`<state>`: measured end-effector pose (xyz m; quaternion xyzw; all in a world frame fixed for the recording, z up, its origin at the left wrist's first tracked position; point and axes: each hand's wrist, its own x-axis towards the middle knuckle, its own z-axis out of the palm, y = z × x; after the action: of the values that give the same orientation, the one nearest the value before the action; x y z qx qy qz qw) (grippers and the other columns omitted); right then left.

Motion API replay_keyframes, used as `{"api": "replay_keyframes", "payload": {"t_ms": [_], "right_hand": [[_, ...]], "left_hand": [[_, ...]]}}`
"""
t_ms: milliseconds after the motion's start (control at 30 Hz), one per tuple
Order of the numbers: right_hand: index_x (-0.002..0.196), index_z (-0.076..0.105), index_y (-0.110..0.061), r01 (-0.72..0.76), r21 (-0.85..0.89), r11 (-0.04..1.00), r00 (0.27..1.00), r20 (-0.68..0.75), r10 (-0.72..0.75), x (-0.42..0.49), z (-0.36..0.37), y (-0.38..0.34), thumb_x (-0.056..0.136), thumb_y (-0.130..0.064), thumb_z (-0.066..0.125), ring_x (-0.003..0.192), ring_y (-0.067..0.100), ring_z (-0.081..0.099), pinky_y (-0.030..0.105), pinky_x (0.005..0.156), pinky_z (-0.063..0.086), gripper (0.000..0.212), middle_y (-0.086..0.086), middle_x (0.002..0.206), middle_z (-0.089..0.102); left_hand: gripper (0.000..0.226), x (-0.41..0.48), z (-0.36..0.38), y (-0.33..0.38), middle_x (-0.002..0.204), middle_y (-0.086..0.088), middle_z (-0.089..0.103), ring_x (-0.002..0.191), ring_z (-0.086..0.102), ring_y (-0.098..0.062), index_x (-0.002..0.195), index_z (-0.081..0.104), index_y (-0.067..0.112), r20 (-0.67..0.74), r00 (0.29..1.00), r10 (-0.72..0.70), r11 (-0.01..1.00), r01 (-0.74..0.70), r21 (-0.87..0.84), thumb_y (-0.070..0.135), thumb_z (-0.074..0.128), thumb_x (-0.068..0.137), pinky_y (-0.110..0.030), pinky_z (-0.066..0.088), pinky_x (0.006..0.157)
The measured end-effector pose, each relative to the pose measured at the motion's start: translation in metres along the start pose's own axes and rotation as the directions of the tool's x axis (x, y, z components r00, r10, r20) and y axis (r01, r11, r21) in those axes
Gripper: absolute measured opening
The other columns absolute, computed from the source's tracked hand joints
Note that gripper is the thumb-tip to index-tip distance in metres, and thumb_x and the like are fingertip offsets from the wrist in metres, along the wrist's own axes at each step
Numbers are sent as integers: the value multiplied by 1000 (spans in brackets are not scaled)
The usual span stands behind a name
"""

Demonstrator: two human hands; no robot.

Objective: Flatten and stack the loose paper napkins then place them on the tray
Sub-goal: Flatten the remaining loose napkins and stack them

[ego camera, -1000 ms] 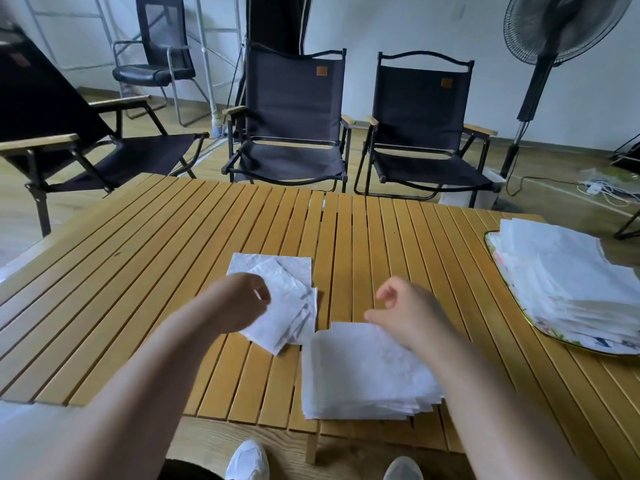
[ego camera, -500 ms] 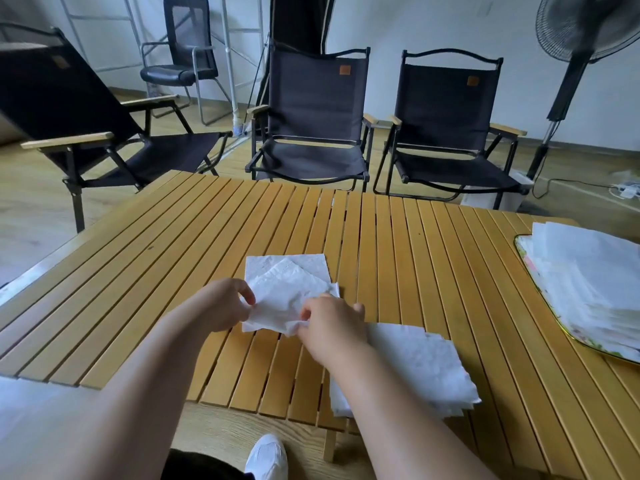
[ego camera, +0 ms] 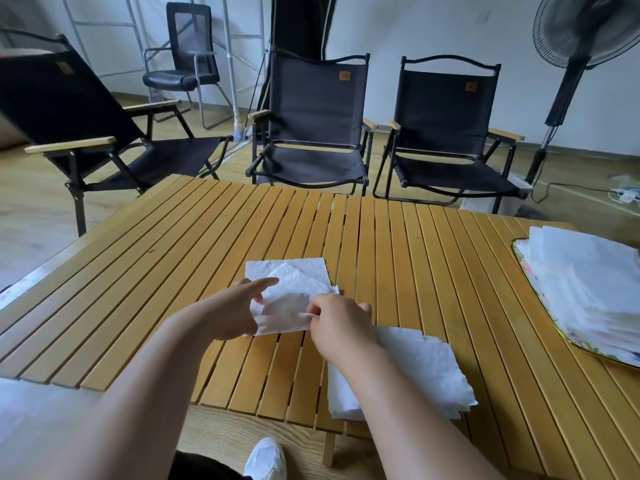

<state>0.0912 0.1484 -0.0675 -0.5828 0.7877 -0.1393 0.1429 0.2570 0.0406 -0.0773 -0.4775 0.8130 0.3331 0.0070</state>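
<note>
A crumpled white napkin (ego camera: 289,308) is held just above the slatted wooden table (ego camera: 398,271), over a few loose napkins (ego camera: 294,270) lying flat. My left hand (ego camera: 235,311) holds its left edge, forefinger stretched out. My right hand (ego camera: 337,323) pinches its right edge. A flattened stack of napkins (ego camera: 422,372) lies at the near table edge, partly under my right forearm. At the far right a patterned tray (ego camera: 540,303) carries a tall pile of napkins (ego camera: 588,285).
Three black folding chairs (ego camera: 311,123) stand behind and left of the table, with an office chair (ego camera: 187,60) further back. A standing fan (ego camera: 571,64) and floor cables are at the right. My white shoe (ego camera: 265,459) shows under the table edge.
My right hand moved left from the flattened stack to the loose napkin and took its right edge. Both hands now hold the napkin, and my view shifted left.
</note>
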Motion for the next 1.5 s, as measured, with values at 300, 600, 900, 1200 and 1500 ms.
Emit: {"api": "replay_keyframes", "payload": {"t_ms": [300,600,900,1200,1500], "right_hand": [[115,63,-25,2,19,1000,1000,30,-3,0,-1,2,100,-18,55,93,24,52,39,95,32,19,0,110,66],[79,51,-25,82,81,993,993,-94,-74,-5,-18,4,99,-33,53,77,24,52,40,90,37,22,-3,80,56],[77,69,-12,19,666,746,990,-117,79,-19,-76,72,91,-28,73,55,11,55,25,61,44,22,-6,59,64],[72,67,-16,-297,334,894,938,278,208,-53,-102,126,92,-32,71,53,10,61,27,56,40,26,-4,55,64],[121,58,-28,-346,21,938,936,80,343,-36,-85,88,85,-42,73,98,17,60,35,86,52,42,-6,118,62]], "left_hand": [[24,-5,-6,12,111,12,56,96,55,-10,107,72,38,-182,971,156,986,-142,84,25,73,87,-24,46,86],[12,-5,-6,36,96,14,65,90,60,-5,96,70,30,-401,899,177,971,-225,-76,39,64,93,-23,48,70],[20,-24,1,74,75,-4,66,71,57,-20,90,73,9,-93,985,146,674,-167,-719,29,70,90,-35,45,72],[14,-19,36,115,85,-5,77,54,50,-8,93,71,8,276,950,145,877,5,-480,21,66,95,-19,33,50],[15,-4,21,93,87,3,77,66,55,-13,90,72,16,28,1000,-13,987,17,-161,22,59,94,-22,41,56]]}}
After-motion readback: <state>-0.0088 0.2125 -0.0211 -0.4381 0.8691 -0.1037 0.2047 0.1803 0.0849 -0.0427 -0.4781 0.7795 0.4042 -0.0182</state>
